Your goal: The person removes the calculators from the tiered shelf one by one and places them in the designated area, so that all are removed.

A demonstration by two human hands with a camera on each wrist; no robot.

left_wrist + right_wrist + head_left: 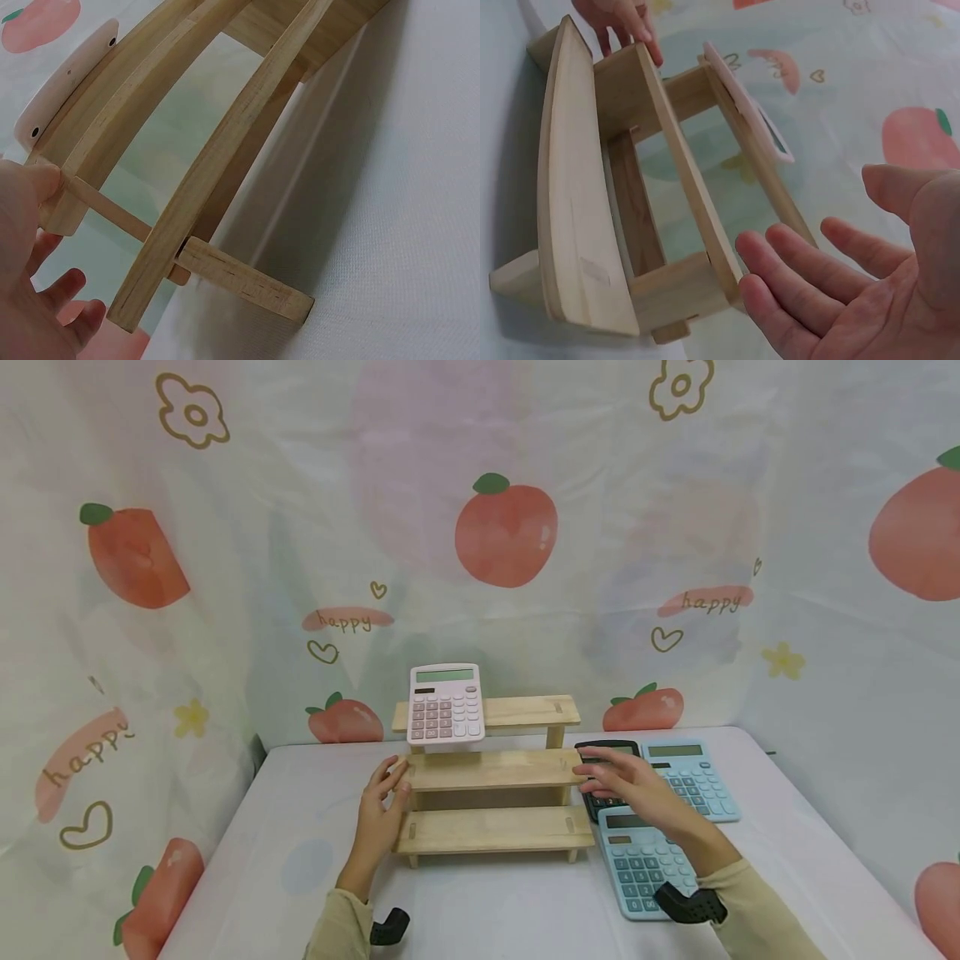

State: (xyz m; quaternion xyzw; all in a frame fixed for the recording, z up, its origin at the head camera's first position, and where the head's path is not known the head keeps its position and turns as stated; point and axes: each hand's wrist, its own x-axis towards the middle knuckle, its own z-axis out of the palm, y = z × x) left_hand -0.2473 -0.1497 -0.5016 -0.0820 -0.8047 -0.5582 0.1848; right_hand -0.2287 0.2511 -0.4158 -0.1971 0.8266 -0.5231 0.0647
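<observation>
A blue calculator [637, 870] lies nearest, beside the three-step wooden stand [495, 832]. The left hand [378, 820], fingers relaxed, touches the left end of the middle step. The right hand [641, 787] is loosely spread just beside its right end, above a black calculator [597, 807]. Farther right lies another blue calculator [697, 785]; a pink calculator [446, 706] leans upright on the top step.

Here's the white table [487, 910], wearing matt, finely woven cloth | toward its far edge, three-tier stand [495, 770]: pale bare wood, dull, grain showing | up top, pink calculator [446, 704]: smooth plastic | now the far right corner, light-blue calculator [693, 781]: smooth plastic again | beyond the far edge, backdrop [600, 468]: matt printed cloth, lightly creased
</observation>
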